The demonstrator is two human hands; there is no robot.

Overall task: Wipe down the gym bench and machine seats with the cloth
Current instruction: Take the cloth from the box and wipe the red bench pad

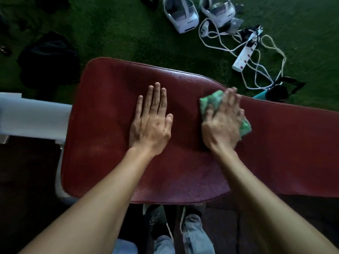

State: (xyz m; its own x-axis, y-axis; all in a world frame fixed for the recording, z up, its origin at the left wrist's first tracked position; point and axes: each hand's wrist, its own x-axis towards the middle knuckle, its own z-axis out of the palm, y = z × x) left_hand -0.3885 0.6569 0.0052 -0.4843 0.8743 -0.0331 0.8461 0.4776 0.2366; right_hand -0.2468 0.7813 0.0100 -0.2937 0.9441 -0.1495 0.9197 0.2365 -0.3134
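The green cloth (211, 105) is pressed flat on the red bench (113, 88) by the right hand (222, 123) with fingers straight, the left hand (151, 121) is spread flat beside it, and the cloth should be pushed firmly in long, even strokes.

On the green turf (113, 33) ahead of me: two white devices (180, 15), a power strip (244, 56) with tangled white cables (264, 70), a black bag (49, 59).

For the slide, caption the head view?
Right hand presses green cloth on red bench; left hand flat beside.
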